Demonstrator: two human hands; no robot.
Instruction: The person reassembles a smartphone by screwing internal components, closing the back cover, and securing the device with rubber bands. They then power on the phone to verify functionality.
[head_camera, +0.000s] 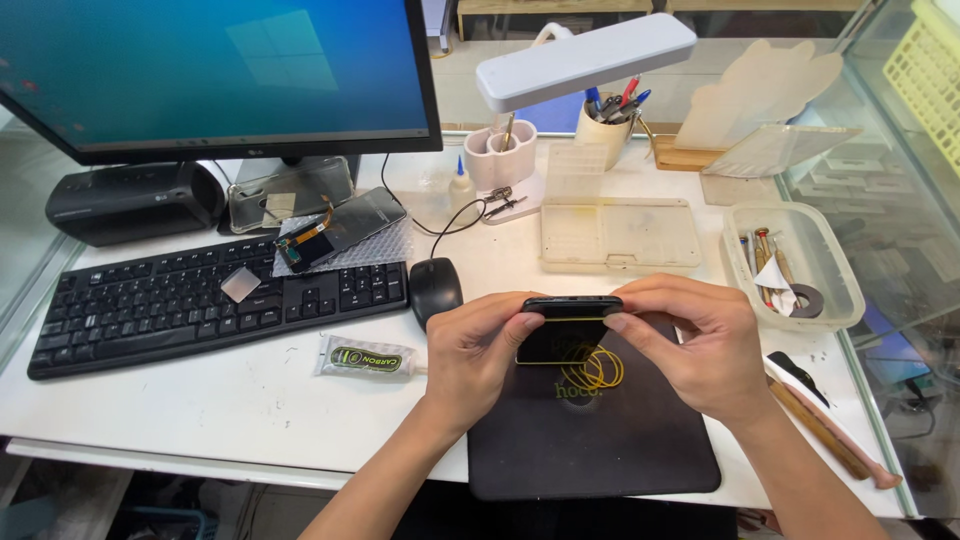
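A black smartphone (568, 325) stands tilted on its edge above a black work mat (590, 440). My left hand (478, 350) grips its left end with thumb and fingers. My right hand (690, 345) pinches its right end from above. Yellow rubber bands (592, 368) lie on the mat just under the phone.
A black keyboard (200, 300), a mouse (436, 288) and a glue tube (365, 357) lie to the left. A monitor (215, 70) stands behind. A phone screen part (340, 232) rests on bubble wrap. A clear tool tray (795, 262), parts box (618, 230) and desk lamp (585, 58) sit behind and right.
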